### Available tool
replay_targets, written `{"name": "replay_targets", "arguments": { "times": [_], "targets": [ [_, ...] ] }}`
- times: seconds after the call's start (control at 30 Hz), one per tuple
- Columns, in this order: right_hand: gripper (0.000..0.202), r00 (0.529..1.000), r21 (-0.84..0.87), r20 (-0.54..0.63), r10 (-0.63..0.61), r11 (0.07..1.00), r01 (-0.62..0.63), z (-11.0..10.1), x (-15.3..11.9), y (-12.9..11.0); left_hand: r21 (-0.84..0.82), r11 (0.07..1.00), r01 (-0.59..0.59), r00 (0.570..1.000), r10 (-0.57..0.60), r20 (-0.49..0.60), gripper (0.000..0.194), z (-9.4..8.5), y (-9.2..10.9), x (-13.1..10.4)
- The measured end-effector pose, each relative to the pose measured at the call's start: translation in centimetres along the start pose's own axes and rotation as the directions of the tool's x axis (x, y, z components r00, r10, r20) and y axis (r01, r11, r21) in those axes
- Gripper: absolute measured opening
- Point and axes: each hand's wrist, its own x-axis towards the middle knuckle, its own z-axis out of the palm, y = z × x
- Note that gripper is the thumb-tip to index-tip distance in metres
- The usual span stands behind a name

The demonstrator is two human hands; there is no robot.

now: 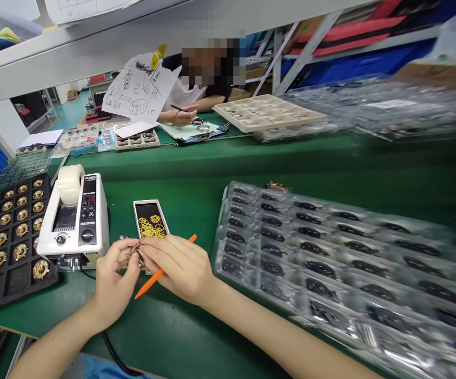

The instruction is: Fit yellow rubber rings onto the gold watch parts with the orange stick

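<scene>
My left hand pinches a small gold-coloured metal part in front of the white box. The fingertips of my right hand close on the same part from the other side. An orange pen-like tool lies slanted through my right hand, its point toward the lower left. Just behind the hands, a small white box with a dark inside holds several yellow rings. The finer shape of the held part is hidden by my fingers.
A white tape dispenser stands left of the hands, beside a black foam tray of gold round parts. Clear plastic trays with black parts cover the right side. Across the bench, a person's hand holds a pen below a shelf beam.
</scene>
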Motion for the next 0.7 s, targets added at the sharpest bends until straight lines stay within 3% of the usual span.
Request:
{"name": "replay_targets", "arguments": {
  "times": [0.2,0.3,0.37,0.43,0.5,0.57,0.7],
  "targets": [
    [0.015,0.998,0.002,-0.011,0.06,0.998,-0.06,0.6,-0.4,-0.4,-0.046,0.997,0.059,0.998,-0.06,-0.019,0.018,0.2,0.1,0.4],
    [0.008,0.983,0.12,0.051,0.176,0.976,-0.182,0.1,0.1,-0.2,-0.147,0.979,0.14,0.989,-0.144,-0.016,0.02,0.3,0.2,0.7],
    [0.004,0.944,0.24,0.155,0.292,0.916,-0.323,-0.7,0.7,0.4,-0.202,0.957,0.207,0.978,-0.209,0.014,0.025,0.4,0.4,0.9],
    [0.011,0.866,0.333,0.335,0.371,0.813,-0.478,-1.7,1.4,1.2,-0.232,0.935,0.268,0.963,-0.262,0.056,0.029,0.4,0.5,1.0],
    [0.017,0.772,0.391,0.541,0.334,0.712,-0.583,-2.6,2.0,2.0,-0.238,0.923,0.304,0.953,-0.291,0.087,0.03,0.3,0.7,0.9],
    [0.018,0.716,0.45,0.664,0.217,0.648,-0.614,-3.2,2.5,2.4,-0.209,0.931,0.299,0.954,-0.283,0.103,0.03,0.1,0.9,0.8],
    [0.019,0.746,0.543,0.662,0.075,0.637,-0.546,-3.7,2.7,2.0,-0.146,0.973,0.177,0.976,-0.155,0.154,0.025,-0.5,1.3,0.5]
  ]
}}
